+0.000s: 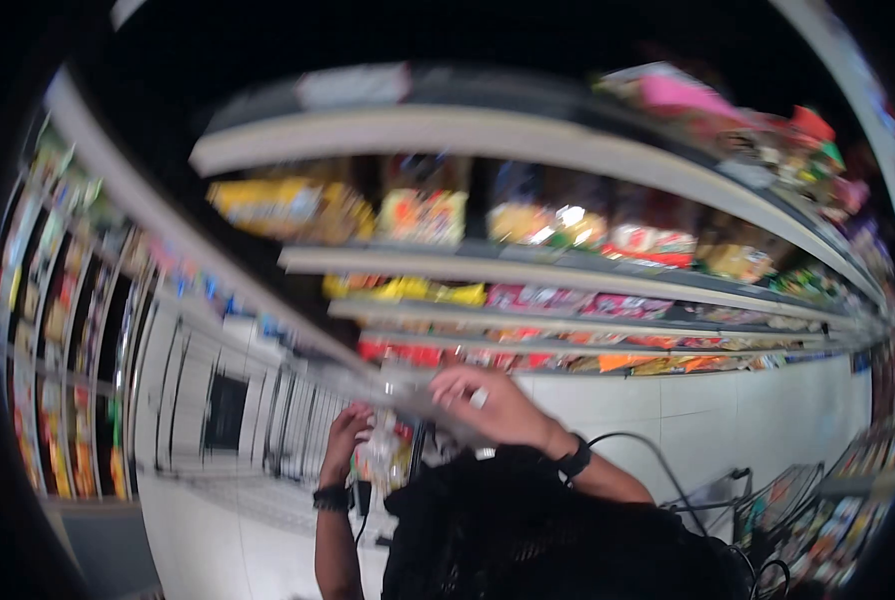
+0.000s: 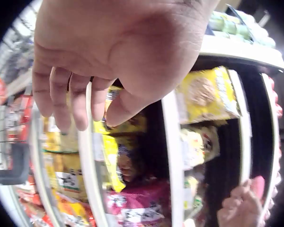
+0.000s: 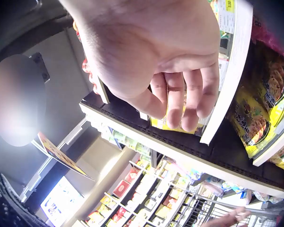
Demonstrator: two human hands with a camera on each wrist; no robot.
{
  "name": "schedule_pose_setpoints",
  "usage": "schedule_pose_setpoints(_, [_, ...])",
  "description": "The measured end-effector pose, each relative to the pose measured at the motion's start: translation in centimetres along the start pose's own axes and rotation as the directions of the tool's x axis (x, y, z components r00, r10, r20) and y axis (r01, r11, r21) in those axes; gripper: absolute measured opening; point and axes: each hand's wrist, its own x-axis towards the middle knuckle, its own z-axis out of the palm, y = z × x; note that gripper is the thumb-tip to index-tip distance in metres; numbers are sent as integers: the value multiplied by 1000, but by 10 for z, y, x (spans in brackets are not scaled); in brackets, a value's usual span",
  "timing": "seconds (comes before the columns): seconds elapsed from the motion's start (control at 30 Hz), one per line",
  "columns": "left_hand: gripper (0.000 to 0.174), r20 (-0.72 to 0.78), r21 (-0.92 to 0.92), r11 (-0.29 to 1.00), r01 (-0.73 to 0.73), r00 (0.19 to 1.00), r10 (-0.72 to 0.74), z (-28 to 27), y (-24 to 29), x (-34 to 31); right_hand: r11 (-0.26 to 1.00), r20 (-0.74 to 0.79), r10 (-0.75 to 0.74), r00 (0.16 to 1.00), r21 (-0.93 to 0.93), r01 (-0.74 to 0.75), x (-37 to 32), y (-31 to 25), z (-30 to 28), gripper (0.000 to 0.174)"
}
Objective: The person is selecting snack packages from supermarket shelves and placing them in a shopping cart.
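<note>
My left hand hangs low, left of the right one, beside the wire cart; its fingers droop loosely with nothing in them in the left wrist view. My right hand is stretched forward below the shelves, its fingers slightly bent and empty in the right wrist view. Behind the left fingers in the left wrist view stand yellow packets and a magenta packet on the shelf. A blurred greyish, see-through patch lies by the right fingers in the head view; I cannot tell what it is.
Long shelves of bagged goods curve across the front. A wire shopping cart stands at left on the pale floor. Another shelf lines the far left. A second cart and a black cable show at lower right.
</note>
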Motion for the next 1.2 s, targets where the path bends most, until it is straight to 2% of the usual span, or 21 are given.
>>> schedule_pose_setpoints(0.07, [27, 71, 122, 981, -148, 988, 140, 41, 98, -7, 999, -39, -33, 999, -10, 32, -3, 1, -11, 18])
schedule_pose_setpoints(0.13, [24, 245, 158, 900, -407, 899, 363, 83, 181, -17, 999, -72, 5, 997, 37, -2, -9, -8, -25, 20])
schedule_pose_setpoints(0.2, [24, 443, 132, 705, -696, 678, 586, 126, 249, -24, 999, -130, -8, 991, 35, 12, -18, -7, -40, 21])
schedule_pose_setpoints(0.27, [29, 439, 191, 534, -824, 558, 704, 182, 313, -55, 999, -167, -5, 986, 42, 12, -31, -3, -54, 21])
schedule_pose_setpoints(0.3, [34, 415, 291, 316, -903, 416, 809, 210, 339, -63, 998, -214, -3, 977, 54, 15, -36, -1, -64, 21])
schedule_pose_setpoints(0.33, [40, 405, 389, 84, -917, 253, 879, 234, 362, -68, 998, -258, 1, 966, 65, 17, -42, 0, -73, 21])
schedule_pose_setpoints(0.4, [52, 439, 409, -292, -865, -94, 894, 278, 403, -65, 999, -310, -2, 951, 42, 16, -55, -2, -90, 22])
schedule_pose_setpoints(0.47, [64, 516, 456, -390, -800, -119, 848, 306, 430, -47, 997, -392, 11, 920, 71, 18, -68, -4, -105, 23])
schedule_pose_setpoints(0.5, [69, 536, 434, -316, -844, -41, 843, 316, 438, -38, 999, -415, 0, 910, 42, 19, -74, -3, -113, 23])
schedule_pose_setpoints(0.6, [71, 710, 393, -285, -875, 91, 699, 333, 456, -29, 998, -467, -38, 884, 19, 53, -89, 5, -133, 24])
schedule_pose_setpoints(0.67, [65, 731, 356, -316, -880, 52, 680, 346, 458, -22, 998, -484, -26, 875, 43, 54, -97, 8, -145, 23])
schedule_pose_setpoints(0.73, [55, 741, 272, -240, -932, 44, 670, 355, 457, -21, 992, -507, 44, 861, 126, 24, -100, 9, -156, 23])
schedule_pose_setpoints(0.77, [47, 730, 257, -223, -940, 37, 683, 357, 455, -26, 993, -501, -1, 866, 101, 60, -100, 10, -161, 19])
schedule_pose_setpoints(0.8, [47, 729, 268, -223, -937, 45, 684, 359, 454, -25, 992, -493, -2, 870, 108, 63, -98, 11, -165, 19])
schedule_pose_setpoints(0.87, [46, 719, 270, -292, -918, -9, 695, 355, 451, -22, 995, -482, -12, 876, 77, 56, -93, 10, -170, 20])
schedule_pose_setpoints(0.9, [46, 712, 294, -287, -912, 9, 702, 353, 450, -21, 995, -462, -11, 887, 86, 57, -90, 10, -171, 20])
schedule_pose_setpoints(0.97, [43, 702, 225, -274, -935, -40, 711, 350, 450, -18, 996, -420, -6, 908, 76, 42, -82, 11, -175, 22])
schedule_pose_setpoints(1.0, [43, 692, 250, -270, -930, -24, 722, 348, 448, -18, 996, -395, -7, 918, 81, 42, -79, 13, -176, 22])
schedule_pose_setpoints(1.07, [42, 626, 263, -280, -923, -58, 778, 343, 444, -19, 994, -355, -30, 935, 87, 65, -70, 20, -177, 22])
schedule_pose_setpoints(1.1, [40, 605, 315, -353, -881, -101, 790, 339, 442, -17, 993, -319, -38, 947, 94, 71, -66, 24, -177, 22])
schedule_pose_setpoints(1.2, [40, 512, 360, -367, -858, -147, 846, 329, 434, -20, 990, -266, -25, 964, 128, 62, -58, 30, -177, 23])
